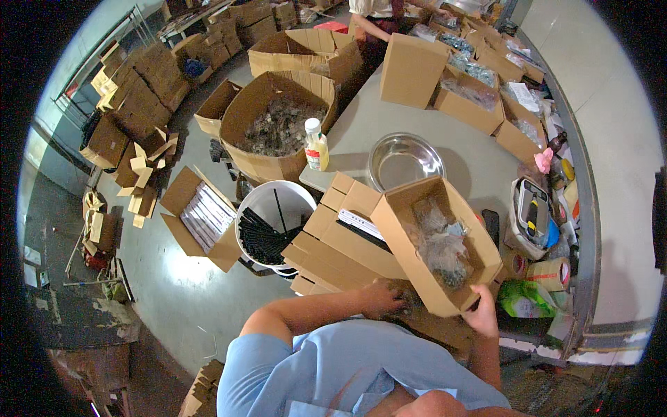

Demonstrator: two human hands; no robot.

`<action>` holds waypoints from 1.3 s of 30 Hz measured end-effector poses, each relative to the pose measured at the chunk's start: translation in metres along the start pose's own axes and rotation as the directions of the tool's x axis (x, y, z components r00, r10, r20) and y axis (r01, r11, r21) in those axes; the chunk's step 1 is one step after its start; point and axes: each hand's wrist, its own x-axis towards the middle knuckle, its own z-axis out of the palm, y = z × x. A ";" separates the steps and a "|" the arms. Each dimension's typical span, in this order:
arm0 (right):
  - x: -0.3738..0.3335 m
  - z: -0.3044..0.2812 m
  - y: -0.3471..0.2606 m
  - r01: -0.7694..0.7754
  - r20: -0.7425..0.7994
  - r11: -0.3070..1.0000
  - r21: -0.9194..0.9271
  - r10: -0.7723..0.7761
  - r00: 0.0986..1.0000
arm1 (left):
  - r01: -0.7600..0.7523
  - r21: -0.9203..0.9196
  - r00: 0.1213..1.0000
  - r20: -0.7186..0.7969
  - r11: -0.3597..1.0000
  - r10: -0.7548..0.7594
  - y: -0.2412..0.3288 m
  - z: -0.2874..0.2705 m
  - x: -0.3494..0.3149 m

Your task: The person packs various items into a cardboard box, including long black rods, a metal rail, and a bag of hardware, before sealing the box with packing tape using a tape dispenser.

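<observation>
Cardboard box point(406, 254) near the bowl point(406, 170): the right grip point(482, 314) pinches its near rim; the left grip point(384, 297), shadowed, I cannot tell. Positioning seems in hand; next calls for steady support.

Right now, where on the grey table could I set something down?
Bare table shows between the steel bowl and tall carton, and right of the bowl toward the filled cartons. The right edge is crowded: tape rolls, green packet.
</observation>
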 end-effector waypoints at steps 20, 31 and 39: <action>0.019 0.089 -0.054 -0.390 0.097 0.342 0.855 0.633 0.768 | -0.029 0.321 0.781 -0.583 0.947 0.222 -0.019 0.080 0.005; 0.047 0.096 -0.019 -0.202 -0.209 0.700 0.685 0.454 0.866 | -0.149 0.073 0.968 -0.190 0.986 0.161 0.005 -0.007 -0.012; 0.050 0.093 0.062 0.208 -0.161 0.976 0.070 -0.194 0.968 | -0.172 -0.094 0.960 -0.238 0.980 0.146 -0.008 -0.044 -0.018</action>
